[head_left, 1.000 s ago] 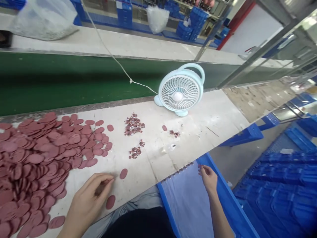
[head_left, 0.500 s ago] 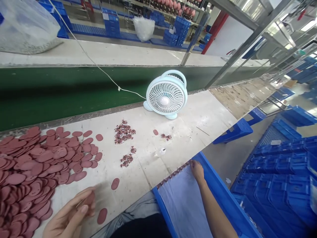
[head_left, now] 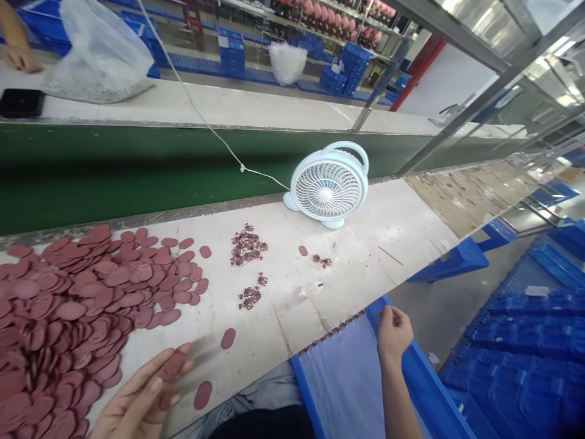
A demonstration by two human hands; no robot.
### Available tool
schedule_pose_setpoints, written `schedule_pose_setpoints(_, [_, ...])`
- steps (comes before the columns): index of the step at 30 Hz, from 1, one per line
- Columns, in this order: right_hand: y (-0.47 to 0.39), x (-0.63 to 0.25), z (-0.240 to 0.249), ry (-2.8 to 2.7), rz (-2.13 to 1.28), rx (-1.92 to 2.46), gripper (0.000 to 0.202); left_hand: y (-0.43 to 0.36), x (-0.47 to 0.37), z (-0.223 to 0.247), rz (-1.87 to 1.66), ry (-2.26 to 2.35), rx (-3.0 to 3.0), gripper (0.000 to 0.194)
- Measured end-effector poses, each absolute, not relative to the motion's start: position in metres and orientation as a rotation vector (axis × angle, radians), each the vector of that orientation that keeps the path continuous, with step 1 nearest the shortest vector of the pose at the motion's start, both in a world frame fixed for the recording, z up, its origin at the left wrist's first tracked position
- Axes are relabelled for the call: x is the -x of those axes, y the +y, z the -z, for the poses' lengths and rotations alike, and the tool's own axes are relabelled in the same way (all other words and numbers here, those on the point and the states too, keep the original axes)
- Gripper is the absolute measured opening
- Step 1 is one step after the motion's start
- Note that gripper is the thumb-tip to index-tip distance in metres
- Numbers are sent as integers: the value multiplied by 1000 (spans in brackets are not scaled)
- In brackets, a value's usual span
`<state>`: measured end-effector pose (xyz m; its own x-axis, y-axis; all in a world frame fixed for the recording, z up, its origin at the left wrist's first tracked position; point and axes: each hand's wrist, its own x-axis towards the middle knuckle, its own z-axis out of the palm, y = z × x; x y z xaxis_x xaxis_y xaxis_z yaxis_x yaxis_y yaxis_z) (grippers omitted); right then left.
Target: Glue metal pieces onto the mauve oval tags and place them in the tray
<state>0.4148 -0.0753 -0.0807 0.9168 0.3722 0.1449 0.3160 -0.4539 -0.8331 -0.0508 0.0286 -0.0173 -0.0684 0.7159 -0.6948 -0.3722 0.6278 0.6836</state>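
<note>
My left hand holds a reddish-brown oval disc between thumb and fingers at the lower left. Beside it spreads a large heap of similar oval discs; single discs lie nearby on the white table. My right hand is above the right edge of a blue crate, its fingers curled together; whether something small is in them I cannot make out. A pale blue sheet lies in the crate, with a row of small brown pieces along its far edge. Small dark-red pieces form clusters on the table.
A light blue fan stands at the table's back, its white cord running up left. A small clear bottle lies nearer. Stacked blue crates are at right. Across the green belt, a person's hand rests near a plastic bag.
The view has shifted, bringing a black phone and another person's hand into sight at the upper left. My right hand has lifted off the row of pieces at the sheet's edge. My left hand keeps its disc.
</note>
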Motion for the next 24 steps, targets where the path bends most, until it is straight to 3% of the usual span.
schedule_pose_setpoints(6, [-49,-291,35,-428,-883,1492,51,13,16,-2,-902,1120,-252,32])
schedule_pose_setpoints(10, [0,-258,30,29,-1542,649,58,8,-5,-13,-849,921,-225,28])
schedule_pose_setpoints(12, [25,-257,30,163,-1602,420,48,5,-6,-10,-831,845,-236,28])
schedule_pose_setpoints(15, [42,-250,24,169,-1628,412,29,1,-2,-2,-817,752,-243,30])
schedule_pose_setpoints(20, [13,-204,-1,-90,-1592,789,31,-2,0,8,-829,715,-198,29])
schedule_pose_setpoints(24, [-12,-168,-16,-558,-1374,1096,32,-3,-4,6,-844,728,-200,28])
